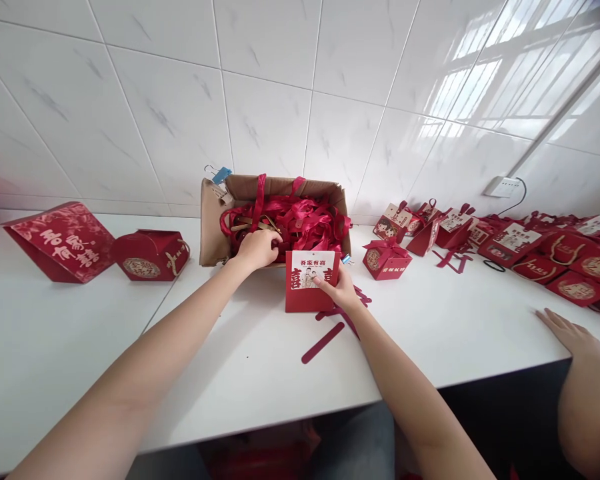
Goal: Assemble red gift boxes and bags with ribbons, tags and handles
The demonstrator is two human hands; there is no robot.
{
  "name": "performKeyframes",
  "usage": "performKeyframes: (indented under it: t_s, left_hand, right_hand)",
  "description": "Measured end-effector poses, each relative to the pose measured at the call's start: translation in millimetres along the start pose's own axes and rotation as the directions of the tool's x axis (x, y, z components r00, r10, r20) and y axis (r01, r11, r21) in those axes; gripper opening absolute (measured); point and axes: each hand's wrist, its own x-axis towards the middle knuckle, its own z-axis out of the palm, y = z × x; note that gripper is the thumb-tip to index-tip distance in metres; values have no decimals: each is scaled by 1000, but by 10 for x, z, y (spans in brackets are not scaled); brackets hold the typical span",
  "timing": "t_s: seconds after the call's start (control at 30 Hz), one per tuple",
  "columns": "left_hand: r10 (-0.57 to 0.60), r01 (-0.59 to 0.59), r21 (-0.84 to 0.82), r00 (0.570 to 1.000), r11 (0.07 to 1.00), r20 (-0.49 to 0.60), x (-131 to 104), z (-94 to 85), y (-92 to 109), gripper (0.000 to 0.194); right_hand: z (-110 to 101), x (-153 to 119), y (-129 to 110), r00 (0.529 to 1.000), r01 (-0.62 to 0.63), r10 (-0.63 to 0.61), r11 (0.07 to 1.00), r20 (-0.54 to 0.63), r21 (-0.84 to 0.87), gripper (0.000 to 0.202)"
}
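My right hand [341, 289] grips the right side of a flat red gift box [300, 303], its thumb across the printed white front. That piece stands upright just in front of a cardboard box [213, 230]. Red ribbons [310, 223] fill the cardboard box in a loose tangle. Over its front edge reaches my left hand [259, 249], fingers curled down among the ribbons. Whatever those fingers pinch is hidden from me. Beneath and beside my right hand lie several dark red strips [323, 343].
A large red box [63, 241] and a rounded one [150, 256] stand at left. A bow-tied box [387, 259] and many finished-looking boxes [580, 267] line the right. Another person's hand [570, 331] rests on the white table [230, 380]. Tiled wall behind; a socket [502, 187] at right.
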Motion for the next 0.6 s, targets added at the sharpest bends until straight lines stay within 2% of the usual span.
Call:
performKeyframes:
  t_s: [0.1, 0.23, 0.3, 0.43, 0.6]
  left_hand:
    - [-44, 41, -44, 995, 998, -86, -65, -6, -64, 33]
    - [-85, 81, -30, 980, 996, -181, -83, 3, -98, 25]
    - [-52, 51, -8, 979, 999, -195, -46, 3, -88, 24]
    - [46, -32, 69, 976, 997, -213, 100, -30, -59, 32]
    - [219, -196, 198, 970, 961, -105, 266, -83, -82, 34]
  right_hand:
    - [-7, 4, 5, 1000, 15, -15, 1000, -1, -2, 39]
    - [-8, 12, 8, 999, 40, -40, 999, -11, -14, 40]
    - [-5, 11, 9, 999, 38, -38, 999, -4, -5, 40]
    - [5, 7, 1, 999, 30, -30, 1000, -10, 7, 38]
    - [14, 24, -38, 997, 78, -78, 997, -20, 12, 39]
